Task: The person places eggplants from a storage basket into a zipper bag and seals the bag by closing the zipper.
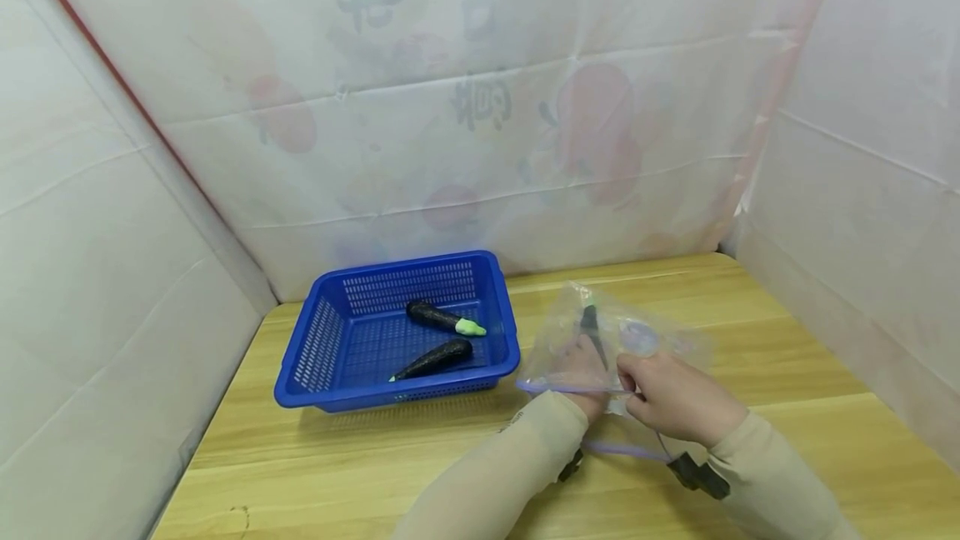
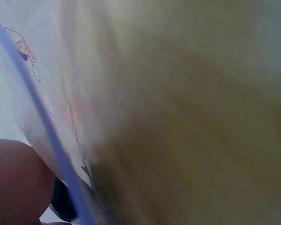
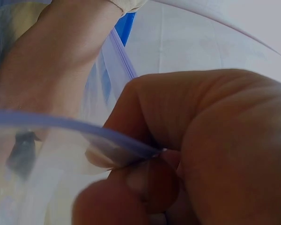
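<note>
A clear zip-lock bag (image 1: 546, 357) with a purple zip edge lies on the right half of the table. My left hand (image 1: 583, 367) reaches inside it through the mouth and holds a dark eggplant (image 1: 589, 322), its pale green stem end pointing to the back. Plastic blurs the grip; a fingertip and a bit of dark skin show in the left wrist view. With thumb and curled fingers, my right hand (image 1: 678, 394) pinches the rim of the bag on the right side. The purple zip edge (image 3: 75, 123) runs into that pinch in the right wrist view.
Left of the bag stands a blue plastic basket (image 1: 303, 398). Two more eggplants lie in it, one farther back (image 1: 431, 315) and one nearer the front (image 1: 438, 356). Printed white cloth (image 1: 420, 148) hangs behind the wooden table (image 1: 360, 473), with pale sheets on both sides.
</note>
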{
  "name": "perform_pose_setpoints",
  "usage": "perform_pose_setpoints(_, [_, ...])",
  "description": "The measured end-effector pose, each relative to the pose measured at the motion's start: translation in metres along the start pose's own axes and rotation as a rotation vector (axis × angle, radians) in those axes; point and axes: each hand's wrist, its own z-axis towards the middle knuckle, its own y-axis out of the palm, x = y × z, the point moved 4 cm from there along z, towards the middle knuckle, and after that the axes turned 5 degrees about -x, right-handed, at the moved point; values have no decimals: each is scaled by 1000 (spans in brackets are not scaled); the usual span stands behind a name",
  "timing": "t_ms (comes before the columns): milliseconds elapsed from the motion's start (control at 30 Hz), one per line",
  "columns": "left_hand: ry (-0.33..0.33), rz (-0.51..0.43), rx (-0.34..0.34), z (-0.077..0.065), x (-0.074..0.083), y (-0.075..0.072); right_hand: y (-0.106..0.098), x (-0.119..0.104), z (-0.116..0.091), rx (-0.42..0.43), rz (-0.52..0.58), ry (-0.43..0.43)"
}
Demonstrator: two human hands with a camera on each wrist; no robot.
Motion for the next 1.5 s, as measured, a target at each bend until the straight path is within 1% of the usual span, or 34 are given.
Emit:
perform_pose_setpoints(233, [3,62,-12,-1,0,0,1,-1,0,-3,1,3])
perform_pose_setpoints(400, [-7,52,-9,0,-1,-1,2,-1,0,-9,9,5])
perform_pose_setpoints(567, [-24,-4,-16,1,-2,1,2,-1,0,-4,9,-1])
perform_pose_setpoints(633, [-18,-6,-12,0,-2,1,2,0,1,-3,12,2])
perform_pose_setpoints(833, [24,98,-23,-7,3,-4,2,1,1,14,20,18])
perform_pose_setpoints(933, [71,174,-17,-13,8,-4,1,1,1,38,16,15])
perform_pose_setpoints(1033, [153,274,-9,-22,13,-4,-1,2,1,69,0,9])
perform_pose_setpoints(1100, [223,340,7,-30,15,-4,-1,3,1,79,-8,4])
perform_pose_setpoints(1133, [248,346,10,-33,16,-4,-2,3,1,82,-14,8])
perform_pose_setpoints(1200, [284,318,16,-40,15,-5,-2,5,0,81,-20,18])
perform_pose_setpoints(1233, [298,288,23,-43,15,-6,-3,5,0,79,-20,21])
perform_pose_setpoints(1333, [351,189,-13,-52,13,-8,-3,6,-1,86,-28,32])
perform_pose_setpoints(1400, [394,148,-20,-56,12,-10,-3,7,-1,94,-33,40])
perform_pose_setpoints(1467, [430,146,-24,-61,10,-14,-3,8,-1,92,-36,53])
perform_pose_setpoints(1500, [449,157,-10,-63,9,-16,-3,9,-2,89,-41,64])
